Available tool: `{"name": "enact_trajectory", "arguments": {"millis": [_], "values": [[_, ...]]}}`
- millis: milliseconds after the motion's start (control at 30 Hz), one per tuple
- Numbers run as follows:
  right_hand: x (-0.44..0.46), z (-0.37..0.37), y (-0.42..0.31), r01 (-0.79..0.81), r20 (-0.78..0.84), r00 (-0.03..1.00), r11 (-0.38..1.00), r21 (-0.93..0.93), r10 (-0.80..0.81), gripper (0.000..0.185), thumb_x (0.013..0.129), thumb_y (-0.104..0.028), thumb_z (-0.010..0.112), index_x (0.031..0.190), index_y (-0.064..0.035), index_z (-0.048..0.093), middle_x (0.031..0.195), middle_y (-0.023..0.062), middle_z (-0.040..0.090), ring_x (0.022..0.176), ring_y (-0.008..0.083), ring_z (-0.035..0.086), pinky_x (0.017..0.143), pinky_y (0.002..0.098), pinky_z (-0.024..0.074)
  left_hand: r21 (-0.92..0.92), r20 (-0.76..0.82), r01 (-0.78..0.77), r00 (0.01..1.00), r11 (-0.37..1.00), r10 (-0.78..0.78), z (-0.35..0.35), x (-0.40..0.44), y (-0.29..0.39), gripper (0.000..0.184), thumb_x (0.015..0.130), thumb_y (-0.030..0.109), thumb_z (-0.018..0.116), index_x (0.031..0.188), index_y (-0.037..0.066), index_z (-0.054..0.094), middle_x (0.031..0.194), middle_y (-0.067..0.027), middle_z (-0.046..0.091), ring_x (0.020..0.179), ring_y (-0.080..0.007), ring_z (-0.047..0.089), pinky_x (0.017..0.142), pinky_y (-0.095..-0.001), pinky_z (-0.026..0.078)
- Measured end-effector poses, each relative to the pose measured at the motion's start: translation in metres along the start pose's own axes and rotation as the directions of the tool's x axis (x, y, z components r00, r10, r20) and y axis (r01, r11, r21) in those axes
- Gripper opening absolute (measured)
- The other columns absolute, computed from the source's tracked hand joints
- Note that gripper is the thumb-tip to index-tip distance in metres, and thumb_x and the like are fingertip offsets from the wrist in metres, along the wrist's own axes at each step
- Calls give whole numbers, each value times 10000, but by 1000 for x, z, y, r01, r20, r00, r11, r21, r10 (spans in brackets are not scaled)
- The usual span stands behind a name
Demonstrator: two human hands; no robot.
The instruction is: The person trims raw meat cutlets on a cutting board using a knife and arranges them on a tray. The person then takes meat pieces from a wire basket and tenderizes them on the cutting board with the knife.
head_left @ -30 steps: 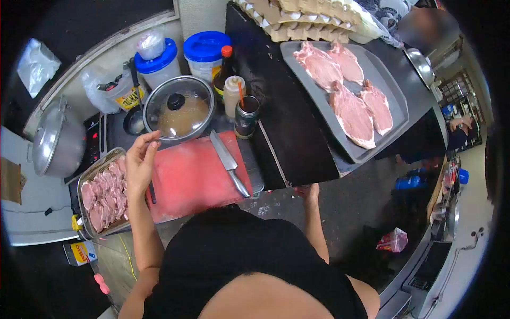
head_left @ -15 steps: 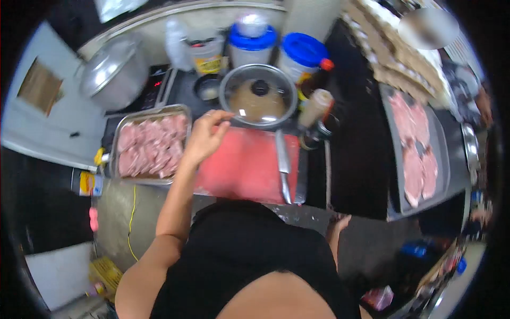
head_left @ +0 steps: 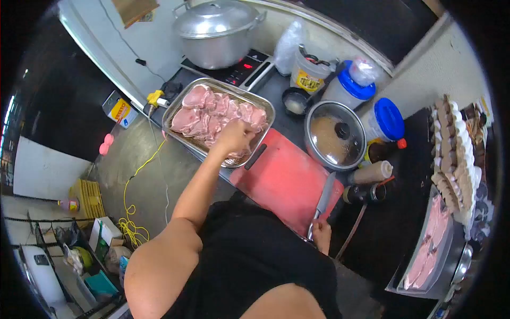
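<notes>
My left hand [head_left: 236, 139] is over the lower right part of a metal tray [head_left: 177, 136] of raw pink meat slices [head_left: 204, 114], its fingers curled down onto the meat. Whether it grips a slice I cannot make out. Beside the near right corner of the red cutting board [head_left: 281, 178], my right hand [head_left: 321, 234] has its fingers closed at the handle of a large knife [head_left: 324, 196]. The knife's blade lies on the board. Another dark handle [head_left: 256, 157] shows at the board's left edge, next to the tray.
A glass-lidded bowl [head_left: 336, 135] stands behind the board, with blue-lidded tubs [head_left: 389, 119] and bottles [head_left: 374, 171] around it. A large pot [head_left: 215, 34] sits on an induction cooker [head_left: 249, 69]. At right are egg trays [head_left: 451, 154] and a grey tray [head_left: 441, 266] of meat.
The view has swung left. My left hand has moved from above the board to the meat in the metal tray. My right hand has come up from beside the counter to the knife handle.
</notes>
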State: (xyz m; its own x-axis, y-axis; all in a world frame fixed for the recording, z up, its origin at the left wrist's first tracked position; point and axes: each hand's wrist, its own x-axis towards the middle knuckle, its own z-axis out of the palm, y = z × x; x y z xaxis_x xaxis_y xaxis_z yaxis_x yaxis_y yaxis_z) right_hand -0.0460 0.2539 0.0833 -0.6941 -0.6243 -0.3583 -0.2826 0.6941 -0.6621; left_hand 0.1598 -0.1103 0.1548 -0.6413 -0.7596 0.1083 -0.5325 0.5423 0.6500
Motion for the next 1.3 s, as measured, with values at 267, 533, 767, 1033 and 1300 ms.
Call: {"name": "enact_trajectory", "arguments": {"millis": [267, 533, 767, 1033, 1300], "values": [[38, 36, 21, 54, -199, 972, 947, -315, -122, 602, 714, -180, 616, 1234, 1, 371, 1186, 351, 402, 1034, 442, 477, 886, 444, 408, 344, -436, 350, 881, 871, -182, -27, 35, -150, 239, 714, 189, 628, 838, -15, 643, 868, -216, 626, 803, -361, 615, 741, -437, 486], [38, 33, 16, 21, -202, 973, 919, -394, -109, 617, 715, -187, 620, 1219, 52, 356, 1147, 319, 445, 1067, 446, 463, 908, 441, 397, 441, -293, 299, 939, 846, -179, -46, 51, -219, 229, 772, 252, 585, 883, 63, 650, 929, -170, 625, 883, -328, 604, 784, -438, 469], [34, 32, 13, 91, -254, 954, 961, -261, -159, 596, 702, -181, 617, 1198, 46, 375, 1124, 290, 489, 1044, 428, 492, 892, 462, 398, 250, -409, 89, 912, 964, 21, -85, 73, -127, 259, 847, 298, 522, 852, 39, 540, 761, -219, 590, 779, -421, 573, 662, -481, 437], [29, 38, 28, -87, -215, 974, 991, -101, 63, 563, 684, -158, 559, 1187, 41, 403, 1098, 297, 515, 1019, 427, 512, 895, 448, 399, -284, -164, -268, 960, 921, 229, 34, 30, 64, 229, 898, 254, 483, 892, 26, 497, 816, -141, 563, 782, -238, 562, 715, -358, 436], [-9, 24, 27, 61, -393, 916, 997, -52, -77, 434, 682, -102, 552, 1092, 39, 530, 1019, 265, 563, 987, 413, 524, 863, 437, 409, -469, 284, 216, 955, 856, -85, 193, -7, 40, 218, 879, 192, 522, 1014, 23, 498, 875, -149, 624, 788, -193, 603, 688, -338, 461]]}}
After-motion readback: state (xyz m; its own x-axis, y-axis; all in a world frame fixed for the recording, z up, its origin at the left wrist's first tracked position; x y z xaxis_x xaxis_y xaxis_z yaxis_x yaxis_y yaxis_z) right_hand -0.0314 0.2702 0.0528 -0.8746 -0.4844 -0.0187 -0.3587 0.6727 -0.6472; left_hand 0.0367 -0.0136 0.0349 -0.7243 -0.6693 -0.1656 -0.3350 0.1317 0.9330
